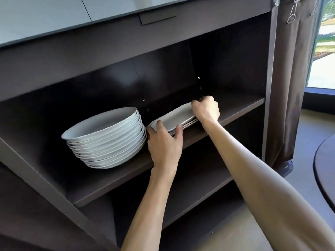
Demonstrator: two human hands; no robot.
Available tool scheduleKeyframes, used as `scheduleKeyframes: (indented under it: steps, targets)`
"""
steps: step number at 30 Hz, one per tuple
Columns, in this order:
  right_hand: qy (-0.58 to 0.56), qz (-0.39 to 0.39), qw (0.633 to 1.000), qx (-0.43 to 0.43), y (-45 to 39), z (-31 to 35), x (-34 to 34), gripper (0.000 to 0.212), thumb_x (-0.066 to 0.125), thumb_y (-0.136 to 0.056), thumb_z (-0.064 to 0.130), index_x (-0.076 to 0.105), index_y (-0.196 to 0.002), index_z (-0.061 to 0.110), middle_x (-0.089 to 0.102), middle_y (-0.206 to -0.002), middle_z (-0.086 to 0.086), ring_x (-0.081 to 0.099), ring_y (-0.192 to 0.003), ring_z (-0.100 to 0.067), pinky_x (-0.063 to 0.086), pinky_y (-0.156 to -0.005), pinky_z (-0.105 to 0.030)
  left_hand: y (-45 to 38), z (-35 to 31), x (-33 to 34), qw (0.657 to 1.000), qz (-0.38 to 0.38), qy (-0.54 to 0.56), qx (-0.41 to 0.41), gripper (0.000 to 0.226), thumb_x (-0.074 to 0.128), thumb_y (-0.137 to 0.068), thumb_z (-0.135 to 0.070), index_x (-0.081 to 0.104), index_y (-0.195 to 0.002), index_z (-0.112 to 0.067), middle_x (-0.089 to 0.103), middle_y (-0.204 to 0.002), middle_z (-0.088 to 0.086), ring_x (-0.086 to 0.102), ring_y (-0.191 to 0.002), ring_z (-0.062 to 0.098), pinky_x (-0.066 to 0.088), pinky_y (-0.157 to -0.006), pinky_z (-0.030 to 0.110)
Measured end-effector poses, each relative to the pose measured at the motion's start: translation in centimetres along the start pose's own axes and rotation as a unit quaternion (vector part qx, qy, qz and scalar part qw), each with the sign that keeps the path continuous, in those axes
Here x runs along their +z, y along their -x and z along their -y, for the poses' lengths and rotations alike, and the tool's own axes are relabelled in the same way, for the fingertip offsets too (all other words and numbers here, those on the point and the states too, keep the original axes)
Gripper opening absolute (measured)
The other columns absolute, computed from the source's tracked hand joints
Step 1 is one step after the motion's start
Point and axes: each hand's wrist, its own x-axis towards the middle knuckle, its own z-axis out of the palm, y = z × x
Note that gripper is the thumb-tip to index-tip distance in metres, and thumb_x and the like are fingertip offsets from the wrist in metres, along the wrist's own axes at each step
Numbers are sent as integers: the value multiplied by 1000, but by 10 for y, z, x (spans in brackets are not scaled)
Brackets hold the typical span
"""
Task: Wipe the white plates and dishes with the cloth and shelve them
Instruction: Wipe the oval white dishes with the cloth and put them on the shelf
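White stuff: two lots of crockery on the upper shelf of a dark brown cabinet, all seen from the head cam.
Oblong dishes: a short stack of white rectangular dishes sits on that shelf, right between both hands, long side running from the left hand up to the right one.
Left hand: left hand is on the near-left corner of the dishes, fingers spread and curled round the edge, thumb on the near rim, so it's gripping the stack.
Right hand: right hand is at the far-right end of the same stack, fingers hooked over the rim, knuckles up. Gripping too, though the fingertips are hidden behind the hand.
Round plates: a tall stack of white round plates stands just left of the left hand, on the same shelf, very close to the dishes; can't tell if they touch.
Lower shelf: another dark shelf runs underneath both forearms.
Off to the right: a brown curtain with metal clips hangs past the right arm, a bright window beyond it, and the edge of a dark round table near the right elbow.
Cloth: can't see one.
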Motion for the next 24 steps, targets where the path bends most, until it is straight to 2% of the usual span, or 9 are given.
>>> scheduleKeyframes:
  steps: [3,6,8,11,14,17,20,22,24]
  targets:
    - [1,-6,1000,-2,-2,-2,1,23,57,-90,34,65,-96,14,60,-89,-2,58,-87,-30,44,-79,-34,-4,-1,-4,999,8,43,-16,53,60,-101,-41,54,-141,-7,56,-135,16,60,-113,31,40,-96,35]
    - [-9,5,1000,-10,-2,-5,-4,27,58,-91,31,69,-105,11,64,-96,-7,64,-98,-33,47,-81,-33,-11,-4,-1,998,43,39,-29,39,64,-100,-32,59,-130,-6,56,-132,16,61,-109,30,34,-83,25]
    - [-26,18,999,-18,-1,-8,-10,38,57,-93,27,66,-124,7,66,-116,-15,62,-114,-36,46,-88,-32,-14,-8,4,997,65,34,-32,32,64,-100,-26,61,-124,-6,54,-132,16,60,-114,33,32,-81,25]
    - [-29,28,999,-37,2,-10,-20,45,55,-95,21,58,-134,0,60,-132,-21,57,-122,-38,49,-102,-41,-20,-15,9,995,92,31,-28,29,63,-100,-19,63,-124,-3,53,-138,17,56,-121,36,39,-89,30]
    - [6,25,998,-59,6,-9,-23,47,53,-99,25,54,-141,3,56,-139,-21,53,-129,-37,44,-109,-45,-23,-18,8,994,102,33,-18,36,64,-98,-21,61,-131,-6,50,-142,19,55,-126,37,44,-102,39]
    - [29,-23,995,-93,10,-11,-35,49,53,-101,29,51,-145,8,54,-142,-18,49,-133,-34,40,-112,-44,-15,-19,7,999,50,16,11,47,66,-96,-28,56,-140,-14,35,-158,26,35,-146,41,40,-113,52]
    - [-10,-95,991,-94,18,-21,-68,42,57,-98,24,57,-138,11,59,-136,-12,55,-126,-26,41,-101,-30,4,-34,16,984,-51,119,120,46,66,-95,-21,59,-139,-11,33,-161,24,31,-149,39,38,-115,50]
    - [-15,-144,984,-104,27,-35,-98,36,58,-97,19,62,-132,13,63,-128,-8,60,-117,-21,47,-100,-29,20,-58,28,965,-44,205,156,44,65,-94,-18,60,-137,-10,33,-162,21,35,-149,35,37,-113,41]
    - [7,-199,974,-110,39,-57,-137,30,60,-97,16,65,-126,14,66,-122,-6,62,-110,-17,52,-98,-32,44,-90,44,947,21,267,175,44,64,-94,-17,59,-138,-12,31,-164,18,35,-149,31,34,-116,37]
